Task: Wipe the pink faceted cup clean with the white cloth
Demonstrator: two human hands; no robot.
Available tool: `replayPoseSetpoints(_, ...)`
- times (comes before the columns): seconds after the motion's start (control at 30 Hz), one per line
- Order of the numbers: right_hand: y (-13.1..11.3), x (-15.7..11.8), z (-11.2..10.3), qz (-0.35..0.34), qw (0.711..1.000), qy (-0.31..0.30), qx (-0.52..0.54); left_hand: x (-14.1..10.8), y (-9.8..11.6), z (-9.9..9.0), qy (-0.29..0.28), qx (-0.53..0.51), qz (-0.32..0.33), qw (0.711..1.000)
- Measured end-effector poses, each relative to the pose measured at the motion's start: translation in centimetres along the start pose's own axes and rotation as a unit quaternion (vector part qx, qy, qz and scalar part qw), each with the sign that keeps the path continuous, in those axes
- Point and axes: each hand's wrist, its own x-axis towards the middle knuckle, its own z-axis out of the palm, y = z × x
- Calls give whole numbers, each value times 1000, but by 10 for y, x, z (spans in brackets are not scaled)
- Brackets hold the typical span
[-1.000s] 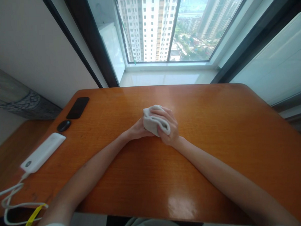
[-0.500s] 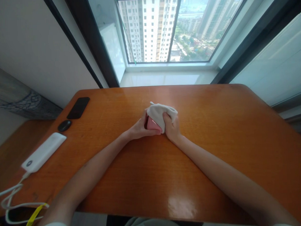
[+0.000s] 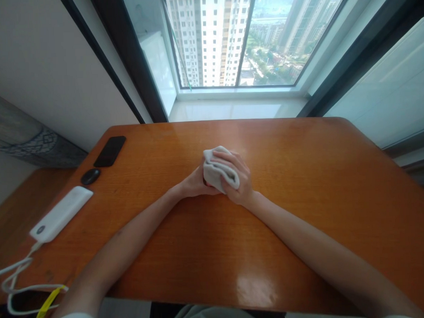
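Note:
A folded whitish cloth (image 3: pixel 213 172) is gripped in my right hand (image 3: pixel 243 183), its fingers curled over the top and the thumb at the near side. Beneath the cloth, my left hand (image 3: pixel 194 183) is closed around a small pink boxy object from the left. The cloth now covers nearly all of that object, and only a dark reddish sliver shows at the lower left. Both hands meet over the middle of the wooden table (image 3: pixel 187 243). The fingers of my left hand are partly hidden.
Along the table's left side lie a black phone (image 3: pixel 109 151), a black computer mouse (image 3: pixel 90 176) and a white power bank (image 3: pixel 62 214). A white cable (image 3: pixel 19 270) with a yellow tag (image 3: pixel 48 303) runs from the power bank. Beyond the far edge is a window (image 3: pixel 242 42).
My right hand has moved over the top with the cloth, which is now bunched and folded tighter. It covers the pink face that showed before. My left hand has barely moved.

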Motion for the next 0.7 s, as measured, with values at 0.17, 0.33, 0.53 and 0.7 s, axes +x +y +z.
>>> replayPoseSetpoints(0.17, 1, 0, 0, -37, 999, -12, -7, -1, -3, 1, -1, -5, -22, 1000)
replayPoseSetpoints(0.33, 7, -1, 1, 77, 996, 38, 21, -1, 7, 0, -3, -5, -37, 999)
replayPoseSetpoints(0.53, 4, -5, 0, -79, 994, -68, -25, 1, -1, 3, 3, -31, -50, 998)
replayPoseSetpoints(0.7, 0, 1, 1, 85, 995, 47, 20, 0, 5, -1, 13, -40, -53, 998)
